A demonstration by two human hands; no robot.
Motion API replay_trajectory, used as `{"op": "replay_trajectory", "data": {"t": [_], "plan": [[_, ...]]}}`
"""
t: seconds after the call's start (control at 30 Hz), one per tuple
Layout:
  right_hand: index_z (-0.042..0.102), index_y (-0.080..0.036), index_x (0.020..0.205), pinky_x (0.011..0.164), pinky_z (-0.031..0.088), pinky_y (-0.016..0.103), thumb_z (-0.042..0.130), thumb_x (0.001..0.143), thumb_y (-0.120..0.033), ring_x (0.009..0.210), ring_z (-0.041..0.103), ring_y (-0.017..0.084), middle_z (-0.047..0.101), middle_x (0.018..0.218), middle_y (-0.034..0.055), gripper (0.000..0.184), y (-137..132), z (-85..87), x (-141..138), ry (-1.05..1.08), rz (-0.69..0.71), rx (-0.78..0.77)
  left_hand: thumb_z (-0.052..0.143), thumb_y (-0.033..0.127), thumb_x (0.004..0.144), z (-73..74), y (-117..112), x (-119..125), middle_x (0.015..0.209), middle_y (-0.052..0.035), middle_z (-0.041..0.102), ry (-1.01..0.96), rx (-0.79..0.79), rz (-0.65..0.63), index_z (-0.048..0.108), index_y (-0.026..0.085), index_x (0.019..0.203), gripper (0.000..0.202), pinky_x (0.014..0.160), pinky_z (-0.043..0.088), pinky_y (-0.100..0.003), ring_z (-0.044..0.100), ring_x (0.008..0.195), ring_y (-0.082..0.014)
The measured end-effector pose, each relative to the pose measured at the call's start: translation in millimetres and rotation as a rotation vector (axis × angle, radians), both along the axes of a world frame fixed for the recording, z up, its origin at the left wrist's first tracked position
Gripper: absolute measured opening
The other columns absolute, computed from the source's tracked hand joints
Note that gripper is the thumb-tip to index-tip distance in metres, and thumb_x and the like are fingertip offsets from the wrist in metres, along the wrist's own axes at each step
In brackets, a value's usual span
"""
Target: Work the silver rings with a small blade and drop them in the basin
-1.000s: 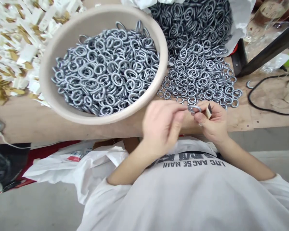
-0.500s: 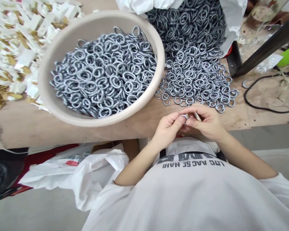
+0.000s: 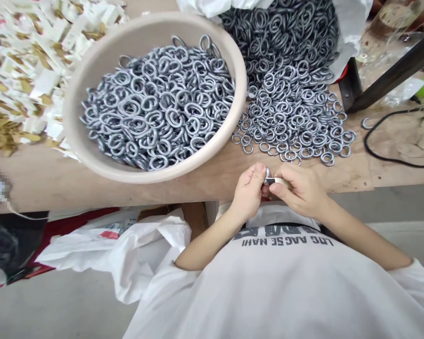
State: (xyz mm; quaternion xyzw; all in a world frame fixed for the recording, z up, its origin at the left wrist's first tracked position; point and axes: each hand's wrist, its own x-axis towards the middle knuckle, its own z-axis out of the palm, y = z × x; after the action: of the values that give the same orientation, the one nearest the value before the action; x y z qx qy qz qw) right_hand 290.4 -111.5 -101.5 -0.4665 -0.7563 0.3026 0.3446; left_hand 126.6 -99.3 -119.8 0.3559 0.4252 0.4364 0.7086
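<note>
At the table's front edge, my left hand pinches a grey ring between thumb and fingers. My right hand is closed around a small knife; its short dark blade touches or nearly touches the ring, and most of its pale handle is hidden in my fingers. Just beyond my hands lies a loose pile of grey rings, heaped higher toward the back. To the left stands a large beige basin filled with similar grey rings.
White and tan pieces are heaped at the far left of the wooden table. At right are a dark metal bar, a black cable and one broken ring. A white sack hangs below the table's edge.
My hands have drawn slightly apart and the knife's blade has turned to point left at the ring. The ring now stands upright in my left fingers. The view has shifted slightly.
</note>
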Motion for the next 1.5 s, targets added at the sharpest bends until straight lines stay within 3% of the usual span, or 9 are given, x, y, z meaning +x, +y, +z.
{"op": "replay_trajectory", "data": {"t": [0.3,0.5,0.7,0.83,1.0,1.1,1.17,1.33,1.5], "plan": [[0.055,-0.021,0.074,0.063,0.035,0.029,0.049,0.104,-0.051,0.067,0.053,0.014,0.059,0.071,-0.0004,0.043,2,-5.0,-11,0.083,0.040,-0.137,0.063,0.069,0.087,-3.3,0,-5,0.053,0.0069,0.036,-0.041,-0.014,-0.064,0.045,0.020,0.068,0.056,0.048,0.029,-0.023,0.031,0.048,-0.0073],[0.042,-0.023,0.069,0.060,0.028,0.030,0.047,0.103,-0.057,0.060,0.041,0.013,0.040,0.061,-0.0046,0.049,25,-12.7,-2,0.062,-0.312,-0.143,0.058,0.061,0.095,-2.1,-9,-16,0.052,0.0041,0.041,-0.080,0.066,-0.218,0.048,0.019,0.064,0.054,0.052,0.032,-0.025,0.038,0.048,-0.0081],[0.064,-0.024,0.104,0.073,0.045,0.031,0.067,0.093,-0.055,0.080,0.060,0.016,0.067,0.093,0.0014,0.033,9,1.4,-27,0.258,-0.033,-0.145,0.060,0.064,0.092,-6.9,-5,-25,0.054,0.0050,0.041,-0.071,-0.001,-0.037,0.049,0.019,0.068,0.052,0.050,0.032,-0.023,0.035,0.048,-0.0078],[0.061,-0.024,0.097,0.066,0.045,0.030,0.064,0.096,-0.049,0.069,0.060,0.016,0.066,0.079,-0.0015,0.025,10,0.1,-38,0.363,-0.044,-0.328,0.061,0.059,0.094,-12.5,-8,-27,0.054,0.0054,0.042,-0.127,0.040,-0.053,0.051,0.018,0.070,0.048,0.050,0.032,-0.022,0.036,0.048,-0.0070],[0.069,-0.020,0.095,0.066,0.036,0.031,0.062,0.096,-0.042,0.079,0.060,0.020,0.067,0.088,0.0043,0.023,45,-6.2,-20,-0.199,-0.287,-0.068,0.062,0.058,0.094,-14.2,-6,-35,0.060,0.0012,0.057,-0.081,0.039,-0.061,0.057,0.016,0.070,0.048,0.053,0.043,-0.022,0.051,0.052,-0.0080],[0.073,-0.020,0.101,0.062,0.028,0.033,0.062,0.095,-0.035,0.082,0.062,0.023,0.069,0.104,0.0094,0.019,61,-9.0,-16,-0.660,-0.315,0.007,0.071,0.055,0.089,-15.2,1,-43,0.079,-0.0039,0.071,-0.054,0.021,-0.012,0.068,0.015,0.078,0.041,0.060,0.052,-0.021,0.066,0.066,-0.0111],[0.072,-0.019,0.098,0.060,0.026,0.034,0.058,0.095,-0.030,0.080,0.062,0.023,0.068,0.106,0.0109,0.018,65,-9.6,-17,-0.743,-0.309,0.008,0.076,0.051,0.086,-16.2,5,-48,0.087,-0.0048,0.074,-0.044,0.022,0.030,0.074,0.016,0.087,0.035,0.065,0.056,-0.021,0.072,0.075,-0.0129],[0.068,-0.020,0.093,0.064,0.038,0.031,0.064,0.092,-0.031,0.077,0.060,0.019,0.067,0.089,0.0043,0.012,48,-0.5,-24,-0.044,-0.262,-0.132,0.077,0.049,0.085,-14.2,10,-46,0.085,-0.0021,0.073,-0.078,-0.023,0.052,0.075,0.021,0.115,0.041,0.072,0.060,-0.023,0.073,0.079,-0.0131],[0.062,-0.022,0.088,0.053,0.039,0.027,0.072,0.089,-0.042,0.054,0.049,0.011,0.058,0.066,-0.0049,0.023,15,3.9,-38,0.533,-0.150,-0.558,0.068,0.062,0.088,-10.5,5,-18,0.075,0.0010,0.062,-0.159,-0.061,0.067,0.069,0.021,0.096,0.042,0.050,0.049,-0.019,0.057,0.058,-0.0084]]}}
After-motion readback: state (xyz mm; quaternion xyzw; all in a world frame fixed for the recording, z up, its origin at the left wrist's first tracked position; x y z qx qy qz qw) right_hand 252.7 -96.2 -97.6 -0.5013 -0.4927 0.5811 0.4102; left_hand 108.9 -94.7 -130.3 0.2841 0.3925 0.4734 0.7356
